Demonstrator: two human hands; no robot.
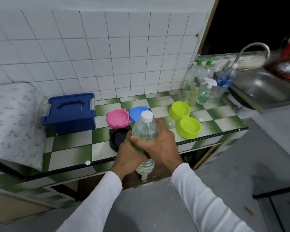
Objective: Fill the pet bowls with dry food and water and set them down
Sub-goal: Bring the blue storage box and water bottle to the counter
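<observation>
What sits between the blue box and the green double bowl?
Head view: pink bowl, blue bowl, and nearer, a black bowl partly behind the held bottle.

Beyond the hands runs a counter [70,153] tiled in green and white checks, edged with a dark beaded strip. Behind it rises a wall [90,56] of small white square tiles with dark grout. Far to the left of the hands lies a pale floral cloth [12,118] draped over something bulky. To the upper right, a steel sink [261,87] sits under a curved faucet [254,47], with a dark opening [249,19] beyond a wooden frame. Below the arms spreads a grey floor [157,211]. The light is dim and cool.
</observation>
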